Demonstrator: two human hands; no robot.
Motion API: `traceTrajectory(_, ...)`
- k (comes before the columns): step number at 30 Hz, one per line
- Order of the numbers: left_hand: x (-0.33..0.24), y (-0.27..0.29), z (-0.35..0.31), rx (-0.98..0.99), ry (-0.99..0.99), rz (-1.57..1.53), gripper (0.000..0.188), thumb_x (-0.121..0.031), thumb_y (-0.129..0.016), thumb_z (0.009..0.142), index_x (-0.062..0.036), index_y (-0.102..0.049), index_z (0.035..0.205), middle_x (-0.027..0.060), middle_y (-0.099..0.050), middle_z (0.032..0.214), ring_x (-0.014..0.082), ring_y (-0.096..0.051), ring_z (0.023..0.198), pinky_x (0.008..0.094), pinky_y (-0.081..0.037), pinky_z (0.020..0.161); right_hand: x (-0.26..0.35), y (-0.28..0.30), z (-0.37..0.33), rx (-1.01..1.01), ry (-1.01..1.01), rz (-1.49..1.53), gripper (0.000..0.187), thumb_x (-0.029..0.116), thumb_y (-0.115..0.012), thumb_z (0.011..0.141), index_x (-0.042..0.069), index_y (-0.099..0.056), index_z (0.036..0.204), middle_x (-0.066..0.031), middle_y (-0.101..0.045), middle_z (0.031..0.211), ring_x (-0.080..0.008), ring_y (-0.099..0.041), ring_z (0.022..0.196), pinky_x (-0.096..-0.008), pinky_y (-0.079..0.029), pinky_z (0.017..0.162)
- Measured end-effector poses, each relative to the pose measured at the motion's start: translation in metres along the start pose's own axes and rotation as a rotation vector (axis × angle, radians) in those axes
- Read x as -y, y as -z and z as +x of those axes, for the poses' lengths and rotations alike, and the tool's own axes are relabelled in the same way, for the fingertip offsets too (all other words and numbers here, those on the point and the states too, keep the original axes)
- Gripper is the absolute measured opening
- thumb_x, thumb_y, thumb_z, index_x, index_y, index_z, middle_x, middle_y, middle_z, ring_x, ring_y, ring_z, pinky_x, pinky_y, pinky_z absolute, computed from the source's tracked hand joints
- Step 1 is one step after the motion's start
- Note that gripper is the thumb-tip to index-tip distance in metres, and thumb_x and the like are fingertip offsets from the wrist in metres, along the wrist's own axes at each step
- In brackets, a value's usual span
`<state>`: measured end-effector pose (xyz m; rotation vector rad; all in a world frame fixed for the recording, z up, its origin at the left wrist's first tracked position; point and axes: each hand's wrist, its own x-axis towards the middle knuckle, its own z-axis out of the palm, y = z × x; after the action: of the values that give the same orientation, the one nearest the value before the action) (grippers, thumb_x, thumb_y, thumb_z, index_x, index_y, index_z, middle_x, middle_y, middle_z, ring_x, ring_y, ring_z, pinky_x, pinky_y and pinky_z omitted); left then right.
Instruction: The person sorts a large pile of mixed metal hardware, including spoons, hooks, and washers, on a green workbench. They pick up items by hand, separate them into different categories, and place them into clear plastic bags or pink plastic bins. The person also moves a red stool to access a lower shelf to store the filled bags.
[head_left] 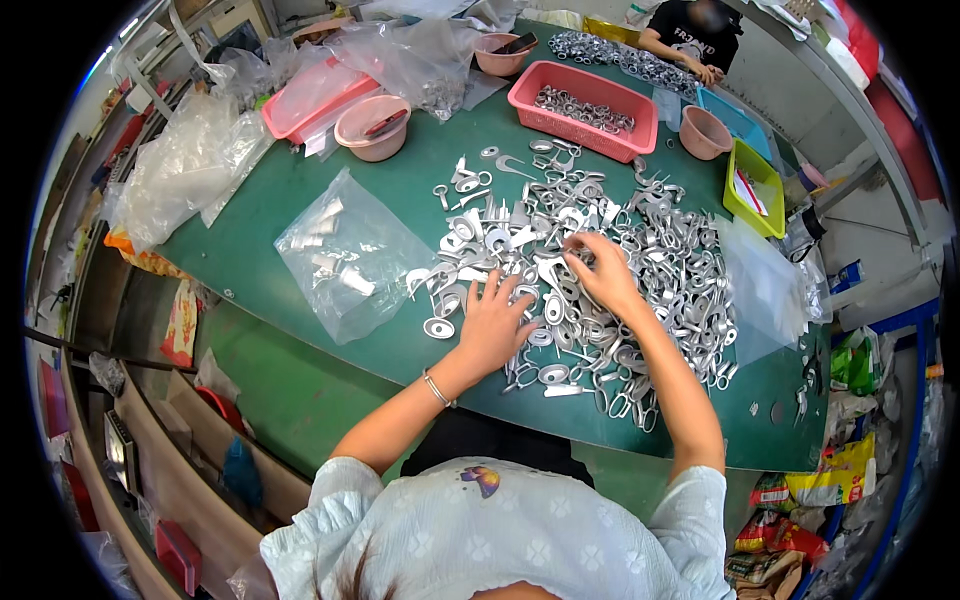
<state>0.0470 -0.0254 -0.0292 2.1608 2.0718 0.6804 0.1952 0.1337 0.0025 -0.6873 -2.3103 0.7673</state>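
A broad heap of silver-grey metal parts [665, 275], with rings, hooks and flat oval pieces among them, spreads over the green table [250, 260]. My left hand [490, 325] rests palm down on the heap's near left side, its fingers spread and touching the parts. Over the middle of the heap, my right hand [607, 278] is bent with thumb and fingers pinched together. Whatever lies between those fingertips is too small and partly hidden to name. Left of the heap lies a clear plastic bag [350, 255] with several whitish-silver pieces inside.
Behind the heap stands a pink basket [585, 90] holding metal parts. Pink bowls [372, 130], a lime-green tray [755, 190] and clear bags [190, 165] sit around the table. Flat plastic sheets [765, 290] lie at right. Another person [690, 40] works across the table.
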Motion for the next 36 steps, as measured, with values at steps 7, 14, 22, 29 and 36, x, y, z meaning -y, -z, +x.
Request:
traceTrajectory(7, 0.001, -0.007, -0.008, -0.101, 0.05, -0.088, 0.041, -0.028, -0.068, 0.075, -0.0106, -0.056, 0.11, 0.016, -0.044, 0.115, 0.0375, -0.033, 0.121, 0.0516, -0.026, 0.099, -0.042, -0.068, 0.084, 0.393, 0.152, -0.336, 0.036, 0.0, -0.051, 0.076, 0.016, -0.06, 0.107, 0.0001, -0.055, 0.12, -0.0232, -0.047, 0.112, -0.0455, -0.032, 0.093)
traceTrajectory(14, 0.001, -0.011, -0.008, -0.113, 0.046, -0.105, 0.041, -0.025, -0.068, 0.075, -0.0112, -0.056, 0.111, 0.0158, -0.043, 0.116, 0.0381, -0.033, 0.121, 0.0525, -0.026, 0.1, -0.026, -0.063, 0.09, 0.363, 0.313, -0.802, 0.021, 0.009, -0.052, 0.079, 0.008, -0.06, 0.098, -0.004, -0.056, 0.104, -0.0227, -0.05, 0.102, -0.0508, -0.032, 0.096)
traceTrajectory(22, 0.0, -0.014, -0.007, -0.156, 0.016, -0.101, 0.04, -0.024, -0.068, 0.074, -0.0112, -0.056, 0.11, 0.0153, -0.043, 0.116, 0.0386, -0.033, 0.121, 0.0539, -0.026, 0.099, -0.035, -0.046, 0.079, 0.396, 0.372, -0.633, 0.021, 0.01, -0.056, 0.075, 0.01, -0.062, 0.095, -0.0028, -0.061, 0.098, -0.0198, -0.053, 0.1, -0.0416, -0.033, 0.094)
traceTrajectory(29, 0.005, -0.015, -0.01, -0.171, -0.001, -0.109, 0.04, -0.024, -0.069, 0.074, -0.0112, -0.056, 0.11, 0.0156, -0.044, 0.116, 0.0393, -0.033, 0.122, 0.0548, -0.026, 0.099, -0.028, -0.026, 0.052, -0.074, 0.288, -0.377, 0.019, 0.01, -0.06, 0.073, 0.006, -0.058, 0.091, -0.0112, -0.058, 0.088, -0.0291, -0.054, 0.091, -0.0401, -0.041, 0.079)
traceTrajectory(36, -0.008, 0.018, -0.016, -0.33, 0.145, -0.718, 0.039, -0.01, -0.064, 0.078, -0.0055, -0.051, 0.115, 0.0163, -0.046, 0.121, 0.0349, -0.039, 0.122, 0.0413, -0.034, 0.099, -0.022, 0.005, 0.014, -0.155, -0.266, -0.244, 0.024, 0.013, -0.06, 0.081, -0.008, -0.052, 0.089, -0.0246, -0.058, 0.078, -0.0418, -0.056, 0.076, -0.0451, -0.043, 0.067)
